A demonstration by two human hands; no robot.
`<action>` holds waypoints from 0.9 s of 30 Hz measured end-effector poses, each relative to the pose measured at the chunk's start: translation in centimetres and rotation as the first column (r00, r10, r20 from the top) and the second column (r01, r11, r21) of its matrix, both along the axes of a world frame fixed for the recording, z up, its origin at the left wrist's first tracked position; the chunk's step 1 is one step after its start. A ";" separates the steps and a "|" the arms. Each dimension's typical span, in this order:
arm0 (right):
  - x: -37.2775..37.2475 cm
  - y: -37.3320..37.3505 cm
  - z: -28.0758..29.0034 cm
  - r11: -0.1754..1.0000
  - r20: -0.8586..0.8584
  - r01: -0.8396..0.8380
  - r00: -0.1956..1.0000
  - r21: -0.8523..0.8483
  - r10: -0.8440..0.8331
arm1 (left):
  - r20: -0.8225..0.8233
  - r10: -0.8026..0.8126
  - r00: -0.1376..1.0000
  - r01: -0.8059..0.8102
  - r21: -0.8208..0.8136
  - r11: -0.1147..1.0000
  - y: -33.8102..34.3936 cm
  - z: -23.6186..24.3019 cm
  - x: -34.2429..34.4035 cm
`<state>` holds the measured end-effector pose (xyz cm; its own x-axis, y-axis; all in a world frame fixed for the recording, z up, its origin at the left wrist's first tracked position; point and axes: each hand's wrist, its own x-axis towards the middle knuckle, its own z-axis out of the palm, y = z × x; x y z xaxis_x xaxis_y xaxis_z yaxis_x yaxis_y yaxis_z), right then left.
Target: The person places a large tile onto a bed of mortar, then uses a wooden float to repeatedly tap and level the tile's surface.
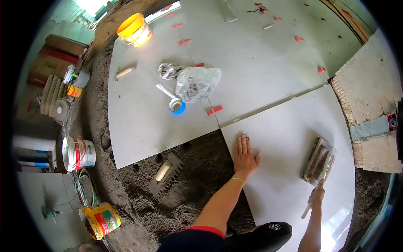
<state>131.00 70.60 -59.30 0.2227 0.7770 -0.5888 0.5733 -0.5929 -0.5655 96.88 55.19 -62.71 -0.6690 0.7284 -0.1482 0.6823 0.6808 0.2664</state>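
One empty left hand [246, 161] flat on the lower-right floor tile [285, 138], right hand [317, 195] wrapped round your block-headed mallet [317, 163]. I'd tap evenly.

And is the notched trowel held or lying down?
Lying down: the trowel lies on the mortar, while the left hand rests on a tile and the right hand grips another tool.

Tile [285, 138] was big, pale grey and glossy, lying flat. Tamper [318, 163] had a thick oblong head, reddish-brown and stained, plus a long pale handle. It was over the tile's right half, head toward the far edge, handle toward the near edge; contact unclear.
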 end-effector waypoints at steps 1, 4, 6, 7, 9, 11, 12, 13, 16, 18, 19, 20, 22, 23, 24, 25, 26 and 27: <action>-0.1 -0.2 0.1 0.996 0.005 -0.010 1.000 0.084 0.010 | -0.012 0.024 1.000 -0.023 0.038 0.999 -0.2 -0.3 0.2; -1.1 -0.4 2.4 0.992 -0.053 -0.078 0.996 -0.103 0.073 | 0.011 0.051 0.999 -0.052 0.048 0.997 0.5 -0.9 0.1; -1.9 -0.3 6.1 0.986 -0.045 -0.129 0.991 -0.107 0.125 | 0.023 0.042 0.999 -0.043 0.047 0.998 0.7 -0.9 -0.1; -2.3 0.7 8.5 0.991 0.039 -0.127 0.991 -0.032 0.128 | 0.010 0.054 0.998 -0.054 0.024 0.998 0.7 -0.7 -0.2; -2.3 0.7 13.0 0.976 -0.103 -0.207 0.972 0.060 0.213 | 0.010 0.054 0.998 -0.054 0.004 0.999 0.4 -0.4 -0.1; -1.0 0.1 16.7 0.941 -0.034 -0.239 0.966 0.239 0.254 | 0.010 0.070 0.997 -0.071 0.030 0.997 0.3 -0.2 0.0; -0.8 -0.8 16.5 0.654 0.411 -0.535 0.841 0.535 0.352 | -0.029 0.073 0.997 -0.072 0.048 0.996 0.2 -0.2 0.1; -0.4 -1.8 16.3 0.532 0.431 -0.547 0.837 0.646 0.336 | -0.001 0.074 0.997 -0.074 -0.030 0.997 0.3 -0.3 0.1; -2.1 -5.8 8.7 0.579 0.165 -0.311 0.942 0.753 0.291 | -0.024 0.085 0.996 -0.085 -0.002 0.996 0.4 -0.9 0.0; -4.9 -7.1 3.5 0.788 0.209 -0.476 0.879 0.389 0.428 | -0.016 0.087 0.996 -0.085 0.102 0.991 0.3 -1.2 0.0; -7.6 -7.2 0.9 0.750 0.450 -0.649 0.711 0.127 0.540 | -0.013 0.085 0.996 -0.083 0.090 0.992 0.3 -1.3 0.0; -8.3 -5.9 1.6 0.864 0.232 -0.499 0.835 -0.066 0.500 | 0.001 0.085 0.996 -0.084 0.090 0.992 0.2 -1.3 0.1; -11.6 -3.3 4.0 0.905 0.042 -0.409 0.908 -0.121 0.416 | -0.014 0.090 0.996 -0.087 0.154 0.984 0.1 -1.0 0.1; -12.3 -2.3 6.8 0.901 -0.168 -0.428 0.895 -0.063 0.413 | 0.009 0.084 0.996 -0.084 0.110 0.990 -0.1 -0.8 0.3; -13.1 -1.3 9.8 0.898 -0.245 -0.426 0.888 -0.111 0.390 | 0.002 0.092 0.996 -0.092 0.106 0.990 0.2 -0.7 0.1; -13.5 -1.2 12.6 0.890 -0.292 -0.447 0.867 -0.092 0.405 | -0.005 0.094 0.996 -0.092 0.145 0.985 0.3 -0.5 0.1; -13.1 -1.4 15.0 0.874 -0.277 -0.485 0.838 0.012 0.469 | 0.010 0.090 0.996 -0.091 0.122 0.988 0.4 -0.3 0.1; -12.6 -1.8 16.6 0.886 -0.221 -0.449 0.858 0.116 0.464 | 0.016 0.102 0.995 -0.103 0.066 0.992 0.5 -0.2 0.0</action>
<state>118.40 68.83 -42.66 -0.3043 0.7919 -0.5293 0.6173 -0.2593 -0.7428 96.88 55.70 -62.91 -0.7393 0.6643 -0.1102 0.6060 0.7277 0.3213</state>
